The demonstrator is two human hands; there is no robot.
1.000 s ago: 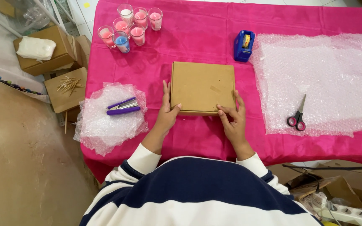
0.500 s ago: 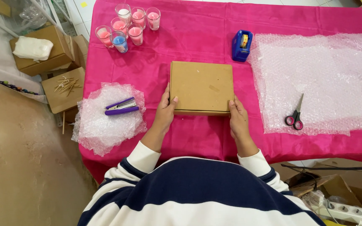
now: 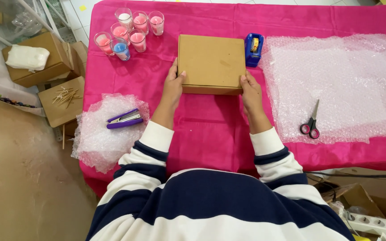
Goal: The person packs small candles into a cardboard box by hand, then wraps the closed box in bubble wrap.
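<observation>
Two hands (image 3: 211,87) grip one cardboard box (image 3: 211,64); apparently six candle glasses (image 3: 130,27) nearby.

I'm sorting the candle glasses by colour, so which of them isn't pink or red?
The blue candle glass, in the front row of the cluster nearest the person, between two pink ones. One white candle glass at the back also differs; the remaining four hold pink wax.

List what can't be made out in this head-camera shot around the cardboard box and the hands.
- Cardboard box: contents hidden by its closed lid.
- Left hand and right hand: palms face down, so the underside grip is unseen.
- Bubble wrap sheet: right side cut off by the frame edge.
- Glass candles: wicks too small to tell.
</observation>
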